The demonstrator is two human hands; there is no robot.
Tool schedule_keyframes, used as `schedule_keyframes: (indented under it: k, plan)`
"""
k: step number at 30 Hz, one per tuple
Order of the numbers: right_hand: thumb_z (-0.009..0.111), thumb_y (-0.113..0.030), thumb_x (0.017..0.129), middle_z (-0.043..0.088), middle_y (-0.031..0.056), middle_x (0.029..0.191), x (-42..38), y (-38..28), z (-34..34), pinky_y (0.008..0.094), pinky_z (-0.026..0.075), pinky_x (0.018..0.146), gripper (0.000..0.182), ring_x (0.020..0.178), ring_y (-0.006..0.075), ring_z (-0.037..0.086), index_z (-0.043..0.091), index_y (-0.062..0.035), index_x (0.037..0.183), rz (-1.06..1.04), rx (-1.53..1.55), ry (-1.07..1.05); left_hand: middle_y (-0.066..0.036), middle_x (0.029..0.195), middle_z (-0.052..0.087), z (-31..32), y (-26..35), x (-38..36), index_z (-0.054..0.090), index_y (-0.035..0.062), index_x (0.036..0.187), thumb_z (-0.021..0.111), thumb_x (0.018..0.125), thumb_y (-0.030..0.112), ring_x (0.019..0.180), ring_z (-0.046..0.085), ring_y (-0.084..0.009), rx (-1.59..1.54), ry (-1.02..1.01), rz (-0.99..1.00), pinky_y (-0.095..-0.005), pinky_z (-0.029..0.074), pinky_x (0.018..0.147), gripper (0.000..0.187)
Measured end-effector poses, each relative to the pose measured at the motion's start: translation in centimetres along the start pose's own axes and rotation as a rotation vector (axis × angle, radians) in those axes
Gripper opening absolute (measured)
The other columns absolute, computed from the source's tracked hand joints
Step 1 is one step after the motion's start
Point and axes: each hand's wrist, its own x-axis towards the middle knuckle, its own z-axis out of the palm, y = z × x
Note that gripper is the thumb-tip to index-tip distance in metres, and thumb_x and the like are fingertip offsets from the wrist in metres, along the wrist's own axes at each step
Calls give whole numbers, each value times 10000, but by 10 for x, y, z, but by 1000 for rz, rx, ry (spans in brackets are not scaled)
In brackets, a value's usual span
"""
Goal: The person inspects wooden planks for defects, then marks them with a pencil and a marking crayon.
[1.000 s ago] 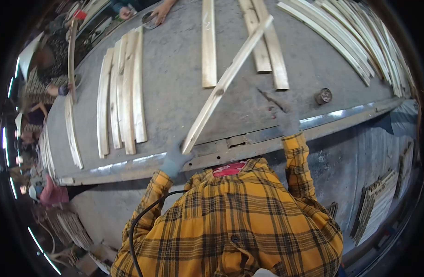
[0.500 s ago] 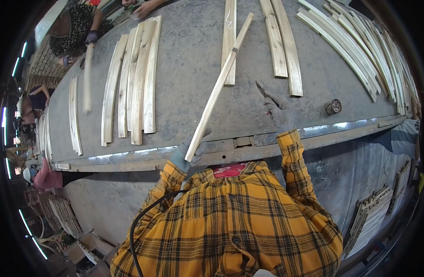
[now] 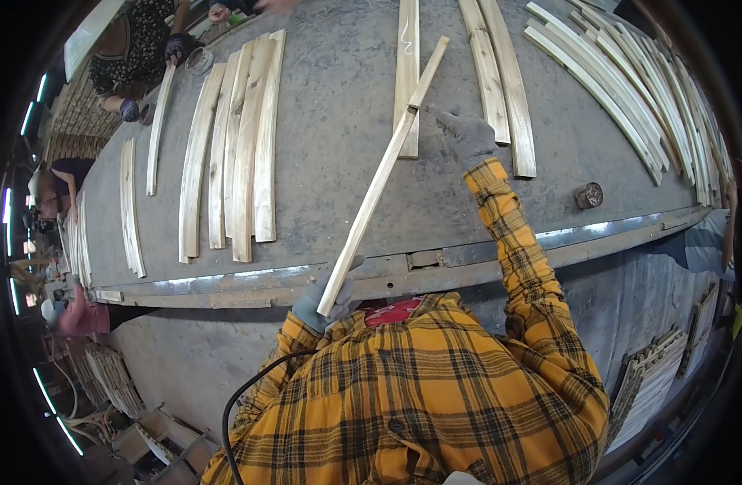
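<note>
My gloved left hand (image 3: 326, 297) is closed around the lower end of a narrow wooden slat (image 3: 369, 204), which slants up and away over the table. A dark notch or gap shows in the slat's upper part. Beside that spot is my gloved right hand (image 3: 465, 133), fingers curled, on a thin dark-bladed knife whose blade now barely shows against the table. Beneath the slat's far end lies a wider board (image 3: 407, 65) with a white squiggle on it. A small rusty tin (image 3: 588, 196) stands to the right of my right hand.
Several slats (image 3: 245, 145) lie left on the grey table (image 3: 330, 121); two boards (image 3: 508, 89) lie right of centre. A large group of strips (image 3: 629, 81) fills the far right. A co-worker (image 3: 140, 48) handles a slat at far left. The table's metal edge (image 3: 460, 263) runs before me.
My right hand has moved up and forward with the knife, to the slat's notch. My left hand has drawn slightly nearer to me with the slat. The co-worker's slat has come down onto the table.
</note>
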Motion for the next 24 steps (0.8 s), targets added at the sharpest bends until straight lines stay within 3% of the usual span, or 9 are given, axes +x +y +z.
schedule_keyframes:
  k: [5,8,15,17,18,20,24]
  plan:
    - [492,-148,859,588,34,861,-14,-3,-3,349,513,614,383,716,232,620,537,-351,1181,-156,-38,58,-6,549,431,-7,1,-6,346,18,1312,334,972,284,328,419,-65,-44,-24,2,-172,345,278,432]
    - [525,-113,814,601,16,857,-9,-10,-13,345,498,610,341,724,215,621,590,-300,1092,-115,44,57,-7,552,432,-8,5,-1,349,18,1308,333,973,283,328,418,-64,-53,-36,0,-171,346,278,427]
    - [546,-157,834,601,28,854,-12,-15,-12,316,504,667,349,724,200,611,586,-301,1149,-72,-72,-11,-8,559,432,-6,6,-1,357,17,1297,332,974,281,328,416,-62,-90,-53,-12,-169,346,280,418]
    - [558,-162,843,583,28,821,-21,-21,-26,281,495,676,375,701,164,585,573,-308,1188,-101,261,-29,-8,561,433,-9,5,-4,360,17,1294,331,974,280,328,415,-61,-102,-63,-12,-168,346,280,415]
    - [558,-162,843,583,28,821,-21,-17,-20,281,495,676,375,701,164,585,573,-308,1188,-100,259,-30,-9,562,433,-7,4,1,361,17,1292,331,974,280,328,414,-61,-111,-68,-13,-168,347,281,414]
    - [547,-107,824,602,22,908,-18,-13,-7,278,499,705,467,740,164,592,530,-352,1221,31,635,51,-9,564,433,-6,4,0,363,16,1289,331,974,279,328,414,-60,-121,-72,-9,-167,347,281,412]
    - [550,-85,814,595,20,845,-3,-28,-12,263,496,708,465,730,150,576,554,-338,1204,162,468,-4,-10,568,433,-8,5,-9,368,16,1283,330,975,278,328,412,-59,-147,-75,-3,-166,347,282,407]
